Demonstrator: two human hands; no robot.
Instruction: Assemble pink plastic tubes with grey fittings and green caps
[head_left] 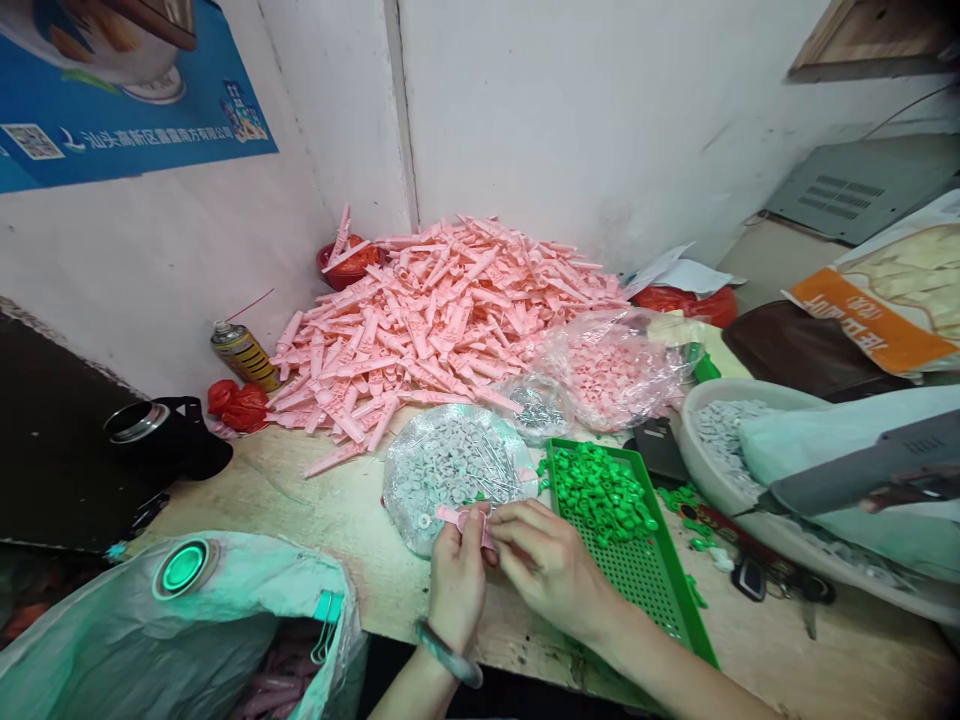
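Together, the left fingers and right fingers pinch a slim pink piece.

A pale wooden table in front of me carries a green tray. Left of the tray sits a round dish; behind it, pink plastic pieces lie heaped; to its right are a basin and keys.

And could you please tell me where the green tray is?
The green tray lies right of centre in the head view, between the round plate and the big white bowl.
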